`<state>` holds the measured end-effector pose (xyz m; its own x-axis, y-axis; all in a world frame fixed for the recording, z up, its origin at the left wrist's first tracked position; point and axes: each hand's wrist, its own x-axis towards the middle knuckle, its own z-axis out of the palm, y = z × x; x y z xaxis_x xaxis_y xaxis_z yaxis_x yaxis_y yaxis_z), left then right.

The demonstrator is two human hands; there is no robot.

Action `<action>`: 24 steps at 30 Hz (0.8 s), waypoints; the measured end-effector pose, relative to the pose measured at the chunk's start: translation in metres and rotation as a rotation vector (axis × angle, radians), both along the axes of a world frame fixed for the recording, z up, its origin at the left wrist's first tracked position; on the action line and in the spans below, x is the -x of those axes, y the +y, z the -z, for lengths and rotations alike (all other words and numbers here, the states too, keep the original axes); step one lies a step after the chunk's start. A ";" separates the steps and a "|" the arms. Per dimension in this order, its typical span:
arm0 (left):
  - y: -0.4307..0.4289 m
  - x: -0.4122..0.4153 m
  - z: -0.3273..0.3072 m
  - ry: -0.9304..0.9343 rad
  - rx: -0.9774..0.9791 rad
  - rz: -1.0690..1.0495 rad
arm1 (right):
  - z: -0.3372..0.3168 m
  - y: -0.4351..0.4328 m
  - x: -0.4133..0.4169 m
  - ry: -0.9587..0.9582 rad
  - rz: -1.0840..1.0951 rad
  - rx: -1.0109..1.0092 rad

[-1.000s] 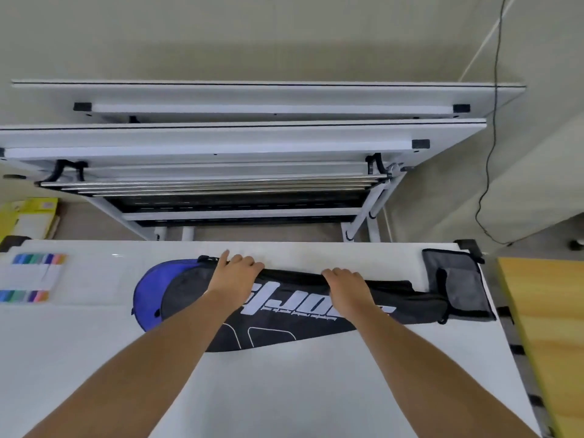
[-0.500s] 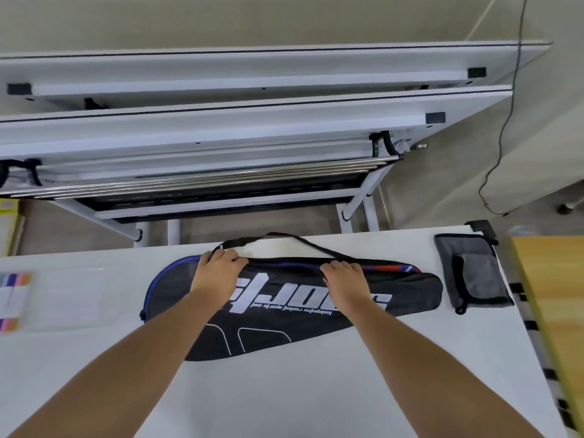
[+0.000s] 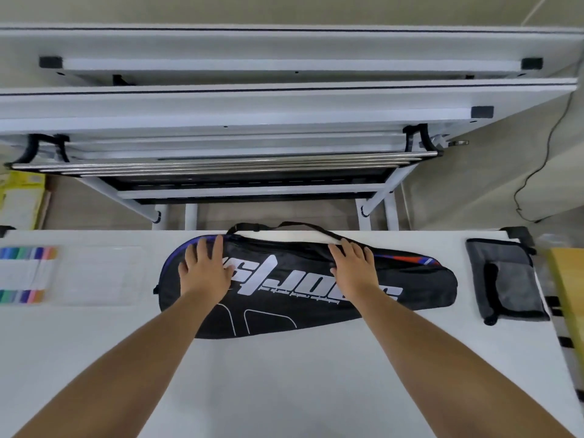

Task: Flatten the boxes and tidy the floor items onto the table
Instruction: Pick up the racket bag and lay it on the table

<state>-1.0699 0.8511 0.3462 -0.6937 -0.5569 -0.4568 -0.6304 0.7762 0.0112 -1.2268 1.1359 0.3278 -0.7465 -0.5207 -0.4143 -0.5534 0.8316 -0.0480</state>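
Note:
A black racket bag (image 3: 284, 298) with white lettering and a blue edge lies flat along the far side of the white table (image 3: 284, 390). Its black strap (image 3: 278, 227) loops over the table's far edge. My left hand (image 3: 205, 270) rests palm down on the bag's wide left end, fingers spread. My right hand (image 3: 354, 267) lies flat on the bag's middle, near its upper edge, fingers apart. Neither hand grips anything.
A grey pouch (image 3: 505, 279) lies at the table's right end. A clear case of coloured markers (image 3: 28, 275) sits at the left. Folded white tables (image 3: 284, 99) stand stacked behind. A wooden surface (image 3: 568, 295) adjoins on the right, and a yellow box (image 3: 22, 197) is on the floor at left.
Both hands let go of the bag's upper edge and now lie flat with fingers spread. The bag has turned flat, and its strap has come out over the far edge.

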 end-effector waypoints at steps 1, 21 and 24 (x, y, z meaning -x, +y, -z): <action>-0.004 -0.008 0.001 -0.010 -0.008 -0.082 | -0.001 0.000 0.001 0.004 -0.008 -0.006; -0.062 -0.054 0.012 0.157 -0.208 -0.512 | -0.017 -0.048 0.015 0.000 -0.080 -0.188; -0.056 -0.054 0.011 0.145 -0.211 -0.553 | -0.009 -0.049 0.000 -0.006 -0.041 -0.218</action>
<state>-1.0155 0.7947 0.3355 -0.3909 -0.7603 -0.5188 -0.9200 0.3058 0.2450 -1.2267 1.0866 0.3372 -0.7235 -0.4483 -0.5250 -0.5875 0.7992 0.1271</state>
